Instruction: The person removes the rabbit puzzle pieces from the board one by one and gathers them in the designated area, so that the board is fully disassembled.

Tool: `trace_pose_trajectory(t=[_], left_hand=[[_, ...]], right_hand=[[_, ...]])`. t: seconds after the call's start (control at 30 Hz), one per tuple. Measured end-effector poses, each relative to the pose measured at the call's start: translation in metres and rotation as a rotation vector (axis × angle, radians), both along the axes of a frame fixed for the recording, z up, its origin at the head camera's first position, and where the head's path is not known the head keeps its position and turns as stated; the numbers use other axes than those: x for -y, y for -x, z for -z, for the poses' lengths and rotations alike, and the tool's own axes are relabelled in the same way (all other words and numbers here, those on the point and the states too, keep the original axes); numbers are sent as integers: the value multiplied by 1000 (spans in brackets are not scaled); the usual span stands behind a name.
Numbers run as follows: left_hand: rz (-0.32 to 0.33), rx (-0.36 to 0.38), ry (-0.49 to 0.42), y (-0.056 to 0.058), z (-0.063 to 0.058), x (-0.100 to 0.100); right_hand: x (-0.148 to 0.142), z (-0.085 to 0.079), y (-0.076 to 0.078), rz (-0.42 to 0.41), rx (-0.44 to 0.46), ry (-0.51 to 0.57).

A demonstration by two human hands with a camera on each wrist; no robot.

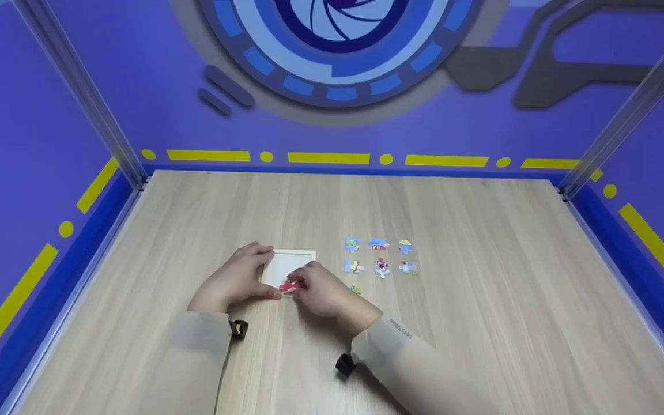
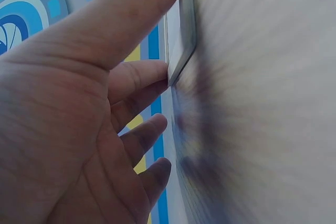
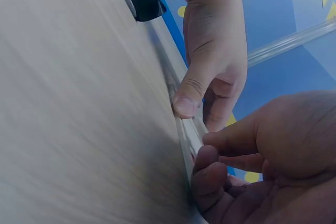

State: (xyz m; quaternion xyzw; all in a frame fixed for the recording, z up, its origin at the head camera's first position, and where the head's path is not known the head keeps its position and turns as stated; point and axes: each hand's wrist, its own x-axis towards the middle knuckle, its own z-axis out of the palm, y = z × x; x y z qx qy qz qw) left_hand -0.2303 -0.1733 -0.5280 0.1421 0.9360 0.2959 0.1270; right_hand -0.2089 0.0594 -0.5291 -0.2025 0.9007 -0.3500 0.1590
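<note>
A small tray-like puzzle frame (image 1: pixel 294 252) with a pale rim and white base lies on the table. My left hand (image 1: pixel 242 274) holds it from the left, thumb at the near edge and index finger at the far edge; the left wrist view shows both against the frame's side (image 2: pixel 187 24). Over the near part of the frame, my right hand (image 1: pixel 323 291) pinches a red jigsaw piece (image 1: pixel 287 286) between thumb and fingers. Those fingers mostly hide the piece in the right wrist view. Whether it touches the base I cannot tell.
Several loose jigsaw pieces lie in rows right of the frame, among them a red-and-white one with a face (image 1: pixel 382 267). One piece (image 1: pixel 355 289) is partly covered by my right hand. Blue printed panels (image 1: pixel 332 132) border the wooden table (image 1: pixel 482 288) at the back and sides.
</note>
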Motion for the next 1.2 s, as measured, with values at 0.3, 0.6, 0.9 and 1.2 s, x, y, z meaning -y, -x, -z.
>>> trace_pose_trajectory(t=[0.3,0.6,0.9,1.2], left_hand=[[-11,15,5,3,2,-3],[-19,19,2,1,0,0],[-39,45,-11,-1,0,0],[-32,39,-13,0,1,0]], right_hand=[[-34,-12,-5,14,22,-11],[-80,-19,-13,28,19,10],[-112,-25,-21,22,-13,28],[-141,-29,-21,21,-42,27]])
